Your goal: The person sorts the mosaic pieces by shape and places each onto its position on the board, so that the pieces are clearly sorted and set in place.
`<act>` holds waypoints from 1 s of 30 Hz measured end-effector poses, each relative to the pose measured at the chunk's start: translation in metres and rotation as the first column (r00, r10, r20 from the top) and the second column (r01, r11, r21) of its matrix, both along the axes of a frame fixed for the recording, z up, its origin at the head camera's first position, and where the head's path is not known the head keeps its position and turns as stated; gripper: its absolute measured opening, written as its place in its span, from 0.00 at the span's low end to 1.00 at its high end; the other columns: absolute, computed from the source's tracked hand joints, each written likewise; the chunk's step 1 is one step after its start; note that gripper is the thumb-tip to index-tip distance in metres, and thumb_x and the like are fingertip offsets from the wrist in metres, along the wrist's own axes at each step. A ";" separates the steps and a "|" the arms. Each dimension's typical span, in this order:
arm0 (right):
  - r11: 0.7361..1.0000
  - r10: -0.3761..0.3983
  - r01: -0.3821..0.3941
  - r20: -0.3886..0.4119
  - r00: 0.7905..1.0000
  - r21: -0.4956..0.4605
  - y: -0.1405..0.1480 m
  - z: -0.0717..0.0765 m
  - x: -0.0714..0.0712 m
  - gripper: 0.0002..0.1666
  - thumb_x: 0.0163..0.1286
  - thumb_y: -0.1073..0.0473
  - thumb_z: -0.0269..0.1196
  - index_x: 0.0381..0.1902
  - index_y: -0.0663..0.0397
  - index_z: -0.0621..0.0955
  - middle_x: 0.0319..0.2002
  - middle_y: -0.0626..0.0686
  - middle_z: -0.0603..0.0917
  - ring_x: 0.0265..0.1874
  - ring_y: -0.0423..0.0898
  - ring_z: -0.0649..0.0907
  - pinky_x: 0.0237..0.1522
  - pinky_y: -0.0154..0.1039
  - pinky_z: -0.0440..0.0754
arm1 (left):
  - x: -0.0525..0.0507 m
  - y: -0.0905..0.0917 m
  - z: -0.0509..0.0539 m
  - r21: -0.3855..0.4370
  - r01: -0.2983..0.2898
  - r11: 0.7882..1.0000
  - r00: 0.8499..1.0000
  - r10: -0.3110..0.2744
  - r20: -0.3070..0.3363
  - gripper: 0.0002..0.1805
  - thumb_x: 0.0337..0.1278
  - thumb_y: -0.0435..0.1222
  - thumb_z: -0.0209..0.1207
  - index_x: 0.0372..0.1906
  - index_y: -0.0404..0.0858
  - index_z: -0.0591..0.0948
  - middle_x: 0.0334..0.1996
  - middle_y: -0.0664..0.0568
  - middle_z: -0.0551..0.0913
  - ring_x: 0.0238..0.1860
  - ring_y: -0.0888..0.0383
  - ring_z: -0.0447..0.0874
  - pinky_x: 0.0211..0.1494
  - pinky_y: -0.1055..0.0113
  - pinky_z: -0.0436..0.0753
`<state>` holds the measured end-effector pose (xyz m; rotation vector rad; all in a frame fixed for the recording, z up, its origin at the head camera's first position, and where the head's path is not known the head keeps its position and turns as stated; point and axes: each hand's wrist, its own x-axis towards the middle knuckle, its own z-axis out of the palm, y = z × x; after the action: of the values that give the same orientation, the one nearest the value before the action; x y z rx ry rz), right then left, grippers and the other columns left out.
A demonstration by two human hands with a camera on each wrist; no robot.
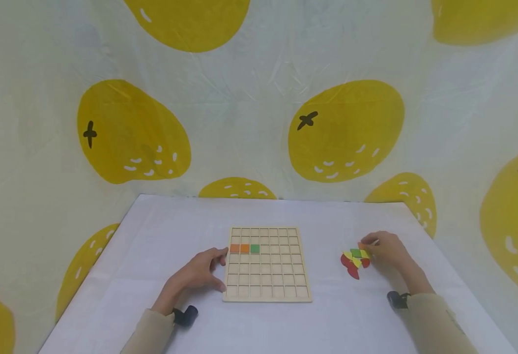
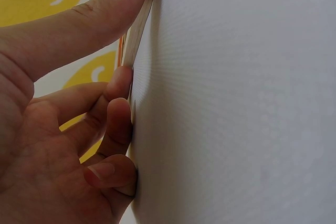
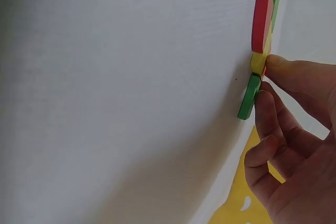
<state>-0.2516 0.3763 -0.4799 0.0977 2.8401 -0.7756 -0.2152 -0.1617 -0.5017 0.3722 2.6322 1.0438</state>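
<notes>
A wooden grid board (image 1: 283, 268) lies on the table. Two orange square tiles (image 1: 240, 248) and a green one (image 1: 254, 248) sit side by side in one row, starting at its left side. My left hand (image 1: 199, 269) touches the board's left edge with spread thumb and fingers; the wrist view shows the thumb (image 2: 100, 17) against that edge. At the right, my right hand (image 1: 387, 250) pinches an orange piece (image 1: 360, 245) at a small heap. Red pieces (image 1: 353, 272), yellow pieces (image 1: 356, 263) and a green piece (image 3: 249, 98) lie there, partly overlapping.
White cloth covers the table (image 1: 268, 327). Behind it hangs a pale curtain (image 1: 241, 123) printed with large yellow fruit. A black wrist strap camera (image 1: 186, 316) sits on the left wrist, another (image 1: 398, 300) on the right.
</notes>
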 end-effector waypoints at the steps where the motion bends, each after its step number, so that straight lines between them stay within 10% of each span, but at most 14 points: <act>1: 1.000 0.002 -0.002 -0.001 1.000 0.001 0.000 0.000 0.000 0.23 0.70 0.49 0.69 0.55 0.60 0.84 0.51 0.62 0.85 0.48 0.57 0.80 0.46 0.50 0.85 | 0.000 0.000 0.000 -0.001 0.001 1.000 1.000 -0.001 -0.001 0.57 0.29 0.38 0.85 0.75 0.36 0.71 0.41 0.60 0.76 0.44 0.57 0.69 0.45 0.66 0.70; 30: 1.000 -0.026 0.026 0.036 0.999 0.012 -0.001 0.001 0.001 0.30 0.70 0.44 0.69 0.59 0.61 0.82 0.51 0.63 0.84 0.49 0.59 0.79 0.49 0.56 0.83 | -0.001 -0.001 -0.001 -0.001 0.012 1.000 1.000 -0.012 -0.015 0.56 0.29 0.38 0.85 0.73 0.35 0.72 0.41 0.60 0.75 0.43 0.57 0.69 0.43 0.67 0.69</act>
<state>-0.2507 0.3753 -0.4794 0.1492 2.8152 -0.7550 -0.2163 -0.1627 -0.5029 0.3971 2.6404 1.0401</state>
